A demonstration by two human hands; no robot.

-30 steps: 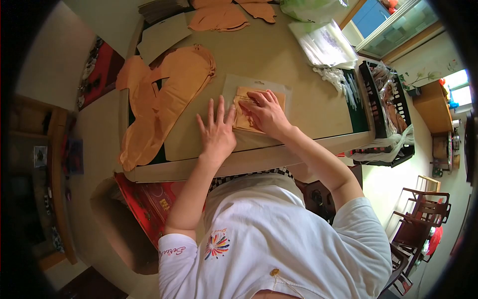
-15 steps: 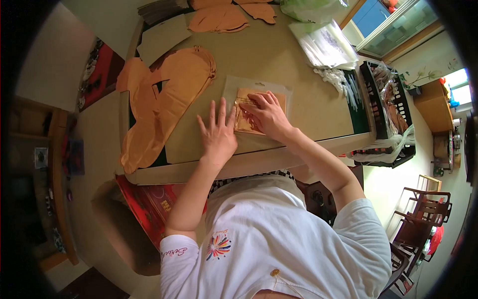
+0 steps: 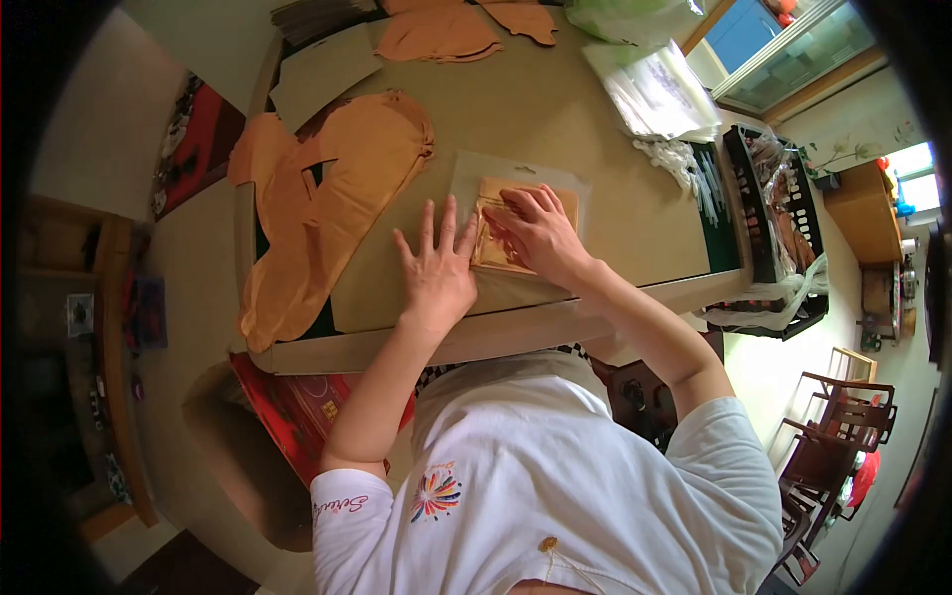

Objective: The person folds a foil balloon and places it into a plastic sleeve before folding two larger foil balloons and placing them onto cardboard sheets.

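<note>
A clear plastic packet (image 3: 466,178) with a hang hole lies flat on the table near its front edge. Inside or on it is a square orange-gold folded piece (image 3: 561,198) with small print, partly covered by fingers. My right hand (image 3: 538,236) rests across this piece, its fingers stretched out and pressing down, gripping nothing. Fingers spread, my left hand (image 3: 438,273) lies flat at the packet's left edge, its index fingertip touching or close to the piece. To its left lies a flat, uninflated orange foil balloon (image 3: 347,178).
More orange foil balloons (image 3: 436,38) lie at the back beside a grey-brown card sheet (image 3: 322,71). At the right are a stack of clear bags (image 3: 659,94), white straws (image 3: 710,188) and a black crate (image 3: 769,208). A red box (image 3: 297,407) stands below the table's edge (image 3: 476,335).
The view has shifted slightly. My right hand's fingers have shifted a little on the folded piece; my left hand stays spread at the packet's left side.
</note>
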